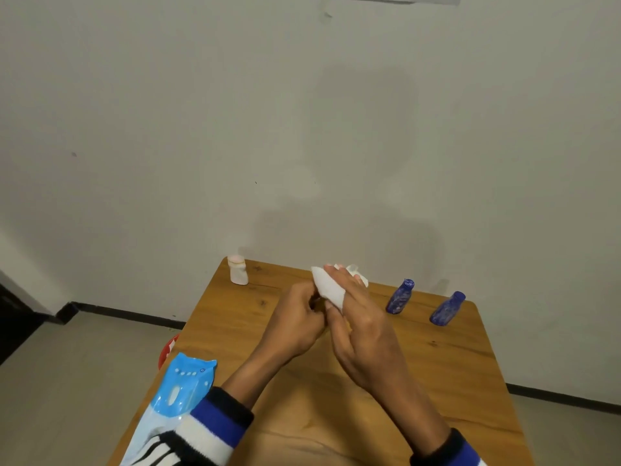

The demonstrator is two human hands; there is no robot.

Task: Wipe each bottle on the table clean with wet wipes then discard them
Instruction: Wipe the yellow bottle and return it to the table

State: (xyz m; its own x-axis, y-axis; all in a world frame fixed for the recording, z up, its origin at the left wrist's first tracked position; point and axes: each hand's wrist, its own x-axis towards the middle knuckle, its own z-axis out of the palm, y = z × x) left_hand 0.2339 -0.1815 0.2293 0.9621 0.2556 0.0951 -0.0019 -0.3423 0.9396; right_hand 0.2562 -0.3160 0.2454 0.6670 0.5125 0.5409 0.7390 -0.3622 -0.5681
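**Mid-wipe, both hands over table centre**

Wooden table (437,364) against plain wall. Both hands raised together above table middle, meeting around a white wet wipe (327,290).

Left hand (295,324): fingers curled inward, gripping something at the wipe's near end. Probably a small bottle wrapped in there, but hidden by wipe and fingers, so cannot tell.

Right hand (363,334): fingers mostly straight and close together, laid along the wipe's 3 o'clock side, wipe draped over the fingertips. Thumb tucked against the wipe toward the left hand. More white showing past the fingertips at 1 o'clock, either wipe or a cap, too blurred to call.

Other bottles, clock directions from the hands:
- White bottle (238,270) at 10 o'clock, upright, near the table's far left corner, pinkish top.
- Blue bottle (400,297) at 3 o'clock, standing, cap on, well apart from the hands.
- Second blue bottle (447,309) further out at 3 o'clock, near the far right edge, just beside the first, not touching.

Wipes pack (178,395) at 7 o'clock, blue and white, on the near left table edge, partly under the left sleeve (215,428), striped blue, white and black.

Red object (168,351) at 8 o'clock, below the table's left edge, mostly hidden.
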